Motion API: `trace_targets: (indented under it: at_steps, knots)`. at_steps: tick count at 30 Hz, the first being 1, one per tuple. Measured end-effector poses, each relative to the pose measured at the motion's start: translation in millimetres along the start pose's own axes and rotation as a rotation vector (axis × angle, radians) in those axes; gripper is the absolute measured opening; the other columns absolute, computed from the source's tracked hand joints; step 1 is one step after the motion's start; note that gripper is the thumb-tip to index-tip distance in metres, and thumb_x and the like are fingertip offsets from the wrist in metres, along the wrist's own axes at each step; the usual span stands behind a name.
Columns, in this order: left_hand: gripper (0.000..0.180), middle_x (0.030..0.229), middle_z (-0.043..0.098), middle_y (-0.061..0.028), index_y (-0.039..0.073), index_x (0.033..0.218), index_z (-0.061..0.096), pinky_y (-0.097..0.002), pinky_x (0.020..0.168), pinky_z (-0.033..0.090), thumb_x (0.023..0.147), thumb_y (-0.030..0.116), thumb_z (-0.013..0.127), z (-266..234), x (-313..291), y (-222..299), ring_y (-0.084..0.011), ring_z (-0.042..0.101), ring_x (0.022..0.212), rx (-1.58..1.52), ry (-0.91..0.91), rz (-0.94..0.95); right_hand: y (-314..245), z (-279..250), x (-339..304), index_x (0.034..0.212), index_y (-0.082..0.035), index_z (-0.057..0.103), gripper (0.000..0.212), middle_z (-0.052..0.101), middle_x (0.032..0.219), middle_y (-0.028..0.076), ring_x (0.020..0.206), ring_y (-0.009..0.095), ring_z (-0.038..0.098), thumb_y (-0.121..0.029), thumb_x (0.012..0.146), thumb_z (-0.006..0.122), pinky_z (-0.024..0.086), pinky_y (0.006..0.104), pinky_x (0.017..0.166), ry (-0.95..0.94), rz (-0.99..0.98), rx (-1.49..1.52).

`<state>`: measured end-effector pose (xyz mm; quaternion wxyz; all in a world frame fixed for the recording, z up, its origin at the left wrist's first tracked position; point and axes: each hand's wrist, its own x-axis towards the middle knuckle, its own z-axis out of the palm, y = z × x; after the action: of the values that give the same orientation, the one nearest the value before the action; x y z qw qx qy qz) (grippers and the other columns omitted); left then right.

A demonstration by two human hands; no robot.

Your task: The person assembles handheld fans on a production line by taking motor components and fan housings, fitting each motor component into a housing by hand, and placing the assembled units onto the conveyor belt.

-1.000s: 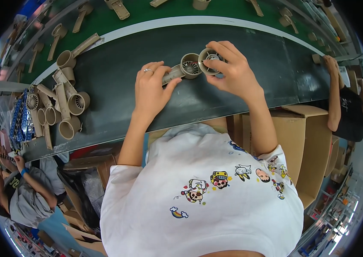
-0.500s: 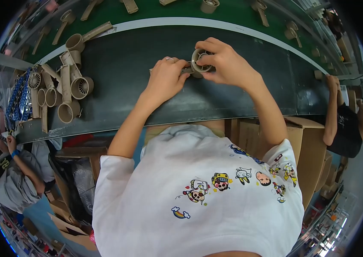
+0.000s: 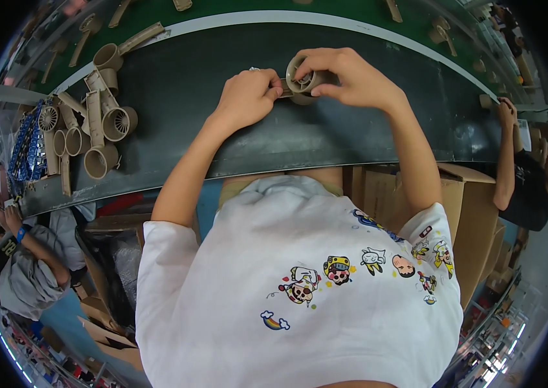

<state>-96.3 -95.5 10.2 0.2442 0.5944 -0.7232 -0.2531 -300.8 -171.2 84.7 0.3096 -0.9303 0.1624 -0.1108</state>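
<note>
A beige plastic housing (image 3: 318, 78) with a round barrel and a flat handle is held above the dark work surface, its open end tilted up toward me. My left hand (image 3: 245, 98) is closed around the handle, thumb and fingers pinching it beside the barrel. At the barrel, my right hand (image 3: 359, 79) grips with curled fingers over the rim, fingertips at the opening, thumb near the outer wall. Some internal ribs or a part show inside the barrel, but I cannot make out whether the fingertips hold something small there.
Several similar beige housings (image 3: 100, 160) lie piled at the left, next to blue patterned strips (image 3: 27, 147). Beyond a white rail (image 3: 254, 19), a green belt (image 3: 235, 9) carries more housings. Cardboard boxes (image 3: 477, 213) stand below right. Other people work at both sides.
The view has shifted slightly. My right fingers have shifted on the barrel's rim and opening, while my left hand keeps its hold on the handle. Housings on the green belt have changed position.
</note>
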Motion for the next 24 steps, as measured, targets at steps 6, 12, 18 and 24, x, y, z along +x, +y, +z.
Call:
trace_targets:
  at_steps: [6, 12, 18, 24]
  knots:
    - [0.018, 0.081, 0.065, -0.0151, 0.006, 0.093, 0.064, -0.0448, 0.069, 0.048, 0.087, 0.022, 0.06, 9.4, -5.8, -8.3, -0.0367, 0.063, 0.078, 0.009, 0.071, 0.122, 21.2, 18.8, -10.3, 0.092, -0.001, 0.068, 0.026, 0.067, 0.106, 0.007, 0.08, 0.013, 0.061, 0.002, 0.068, 0.075, 0.049, 0.0257, 0.073, 0.205, 0.067, 0.471]
    - [0.017, 0.084, 0.067, -0.0159, 0.004, 0.089, 0.063, -0.0475, 0.07, 0.049, 0.086, 0.02, 0.058, 16.6, -6.4, -12.2, -0.0372, 0.064, 0.081, -0.002, 0.164, 0.169, 30.5, 45.2, -12.1, 0.094, -0.001, 0.07, 0.028, 0.068, 0.113, 0.011, 0.086, 0.013, 0.064, 0.002, 0.067, 0.077, 0.051, 0.0255, 0.078, 0.419, -0.014, 0.33]
    - [0.016, 0.082, 0.067, -0.0159, 0.004, 0.088, 0.064, -0.0471, 0.07, 0.05, 0.086, 0.019, 0.058, 13.0, -5.3, -8.9, -0.0369, 0.064, 0.078, 0.0, 0.157, 0.152, 45.2, 55.4, -12.3, 0.085, 0.003, 0.069, 0.022, 0.065, 0.116, 0.022, 0.115, 0.032, 0.06, 0.008, 0.064, 0.077, 0.049, 0.0332, 0.092, 0.435, 0.117, 0.778]
    - [0.014, 0.074, 0.065, -0.0144, 0.005, 0.087, 0.063, -0.0431, 0.064, 0.048, 0.085, 0.019, 0.061, 10.5, -2.6, -12.0, -0.0351, 0.063, 0.072, -0.059, 0.099, 0.108, 74.3, 60.9, -12.9, 0.076, 0.001, 0.069, 0.018, 0.07, 0.092, 0.011, 0.112, 0.025, 0.061, 0.009, 0.064, 0.078, 0.049, 0.0319, 0.091, 0.403, -0.031, 0.933]
